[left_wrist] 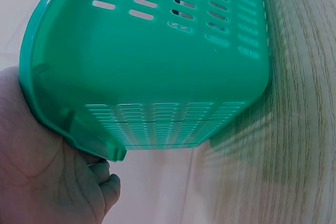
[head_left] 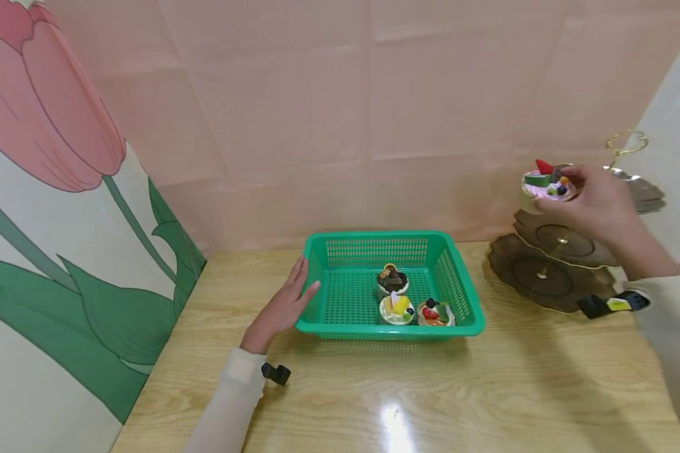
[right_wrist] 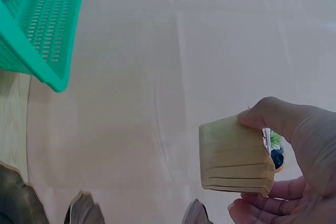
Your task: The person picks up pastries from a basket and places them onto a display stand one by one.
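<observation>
In the head view my right hand (head_left: pixel 603 201) holds a cupcake (head_left: pixel 546 184) by its cup, between thumb and fingers, up beside the tiered stand (head_left: pixel 544 270). Pink cream, a red piece, a green piece and berries top it. The right wrist view shows its pale paper cup (right_wrist: pixel 236 156) from the side, most of the topping hidden. My left hand (head_left: pixel 283 302) lies against the left rim of the green basket (head_left: pixel 393 236), fingers extended. From the left wrist, the palm (left_wrist: pixel 42 166) touches the rim. Three cupcakes stand inside, one chocolate-topped (head_left: pixel 393 280), one yellow-topped (head_left: pixel 396 308) and one red-and-green-topped (head_left: pixel 436 313).
The stand has dark scalloped plates (head_left: pixel 521 270) and a gold heart-shaped handle (head_left: pixel 626 143), partly behind my right hand. Wooden tabletop (head_left: pixel 340 390) spreads in front of the basket. A pink cloth (head_left: pixel 317 126) hangs behind, and a tulip-printed panel (head_left: pixel 62 220) stands at the left.
</observation>
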Demonstrator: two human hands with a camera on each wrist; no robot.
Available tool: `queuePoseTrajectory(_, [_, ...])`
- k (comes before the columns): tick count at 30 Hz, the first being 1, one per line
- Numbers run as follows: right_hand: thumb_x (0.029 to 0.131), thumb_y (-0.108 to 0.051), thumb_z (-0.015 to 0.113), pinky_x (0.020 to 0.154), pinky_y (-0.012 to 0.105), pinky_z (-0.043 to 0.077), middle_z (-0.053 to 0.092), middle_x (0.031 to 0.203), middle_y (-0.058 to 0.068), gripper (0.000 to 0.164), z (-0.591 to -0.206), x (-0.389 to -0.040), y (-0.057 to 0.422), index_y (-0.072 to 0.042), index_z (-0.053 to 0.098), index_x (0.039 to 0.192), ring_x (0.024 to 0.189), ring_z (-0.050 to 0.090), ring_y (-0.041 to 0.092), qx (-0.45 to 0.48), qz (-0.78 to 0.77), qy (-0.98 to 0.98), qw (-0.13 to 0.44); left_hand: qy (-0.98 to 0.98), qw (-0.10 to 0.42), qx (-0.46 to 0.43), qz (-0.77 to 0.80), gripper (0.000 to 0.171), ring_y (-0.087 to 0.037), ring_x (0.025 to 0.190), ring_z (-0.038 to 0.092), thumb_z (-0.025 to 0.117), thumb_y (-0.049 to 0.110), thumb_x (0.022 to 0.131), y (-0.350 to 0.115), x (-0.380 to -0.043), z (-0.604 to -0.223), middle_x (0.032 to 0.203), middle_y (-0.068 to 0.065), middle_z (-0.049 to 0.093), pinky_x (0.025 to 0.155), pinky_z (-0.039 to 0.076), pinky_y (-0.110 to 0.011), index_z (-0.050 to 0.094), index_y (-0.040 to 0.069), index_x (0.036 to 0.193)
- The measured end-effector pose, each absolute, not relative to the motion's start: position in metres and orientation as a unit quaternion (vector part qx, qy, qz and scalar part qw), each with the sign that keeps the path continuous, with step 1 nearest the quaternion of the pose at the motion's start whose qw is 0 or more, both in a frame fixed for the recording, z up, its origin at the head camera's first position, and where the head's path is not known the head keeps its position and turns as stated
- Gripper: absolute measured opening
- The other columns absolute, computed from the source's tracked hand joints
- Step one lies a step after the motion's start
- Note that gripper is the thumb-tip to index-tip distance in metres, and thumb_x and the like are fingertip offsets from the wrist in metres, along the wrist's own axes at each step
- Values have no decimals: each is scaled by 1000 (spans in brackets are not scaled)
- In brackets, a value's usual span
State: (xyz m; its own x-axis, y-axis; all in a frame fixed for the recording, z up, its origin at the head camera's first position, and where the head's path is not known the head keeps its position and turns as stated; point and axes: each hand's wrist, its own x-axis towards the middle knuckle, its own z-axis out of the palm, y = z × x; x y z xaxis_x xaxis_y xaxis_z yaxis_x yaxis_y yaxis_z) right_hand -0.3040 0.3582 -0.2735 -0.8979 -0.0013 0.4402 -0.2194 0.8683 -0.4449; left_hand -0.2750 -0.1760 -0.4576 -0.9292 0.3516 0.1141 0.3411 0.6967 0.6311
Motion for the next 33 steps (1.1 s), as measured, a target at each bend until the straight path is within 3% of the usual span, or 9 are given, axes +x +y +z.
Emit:
queuePoseTrajectory(2, [84, -28, 82, 55, 18, 36, 64, 107, 33, 62, -272, -304, 364, 14, 60, 124, 71, 49, 1, 45, 262, -939, 218, 921, 8, 188, 341, 82, -20, 155, 2, 23, 64, 106, -176, -275, -457, 169, 3, -12, 122, 16, -49, 1, 10, 164])
queuePoseTrajectory(4, [83, -26, 83, 53, 16, 37, 68, 98, 16, 60, -271, -305, 369, 10, 62, 126, 66, 44, -8, 35, 274, -934, 227, 921, 10, 188, 342, 82, -20, 155, 1, 23, 63, 106, -175, -274, -456, 169, 4, -12, 122, 16, -49, 1, 10, 164])
queuePoseTrajectory(9, [81, -28, 85, 55, 19, 36, 57, 80, -17, 62, -268, -306, 380, 6, 64, 128, 66, 43, -7, 6, 276, -930, 244, 920, 13, 188, 344, 81, -19, 155, 1, 24, 62, 107, -175, -273, -454, 169, 5, -13, 122, 16, -49, 1, 10, 164])
queuePoseTrajectory(14, [83, -34, 84, 53, 22, 38, 53, 74, -22, 65, -264, -308, 388, 4, 61, 131, 67, 45, 0, -17, 278, -933, 226, 920, 13, 191, 343, 81, -19, 155, 0, 23, 63, 106, -175, -273, -455, 168, 6, -14, 122, 15, -49, 0, 10, 164])
queuePoseTrajectory(16, [84, -36, 83, 52, 22, 39, 60, 78, -10, 69, -262, -308, 390, 4, 60, 134, 70, 47, 6, -26, 278, -935, 219, 920, 13, 191, 343, 81, -18, 155, -1, 23, 63, 106, -175, -274, -456, 168, 6, -14, 123, 15, -49, 0, 11, 164])
queuePoseTrajectory(18, [85, -38, 81, 51, 21, 38, 66, 88, 12, 71, -260, -307, 392, 9, 58, 134, 75, 49, 15, -36, 269, -938, 215, 919, 11, 192, 344, 81, -19, 155, -1, 23, 63, 106, -175, -274, -457, 168, 6, -13, 123, 15, -50, 1, 11, 164])
queuePoseTrajectory(21, [87, -40, 78, 52, 20, 36, 60, 107, 37, 76, -258, -307, 394, 16, 55, 132, 83, 50, 29, -53, 255, -942, 212, 919, 10, 191, 344, 82, -19, 155, 0, 23, 64, 106, -175, -274, -457, 169, 6, -13, 122, 15, -50, 1, 11, 164])
queuePoseTrajectory(23, [88, -40, 76, 52, 19, 35, 57, 112, 42, 77, -257, -307, 395, 19, 54, 131, 85, 50, 35, -61, 250, -944, 207, 920, 10, 189, 344, 82, -19, 155, 1, 23, 64, 106, -175, -274, -456, 169, 6, -13, 122, 16, -50, 1, 11, 164])
queuePoseTrajectory(33, [90, -42, 74, 54, 23, 34, 59, 101, 40, 75, -259, -312, 404, 20, 54, 128, 84, 48, 38, -84, 257, -941, 205, 920, 7, 192, 342, 81, -20, 155, 1, 23, 63, 106, -175, -275, -456, 170, -1, -10, 122, 17, -50, 1, 10, 164])
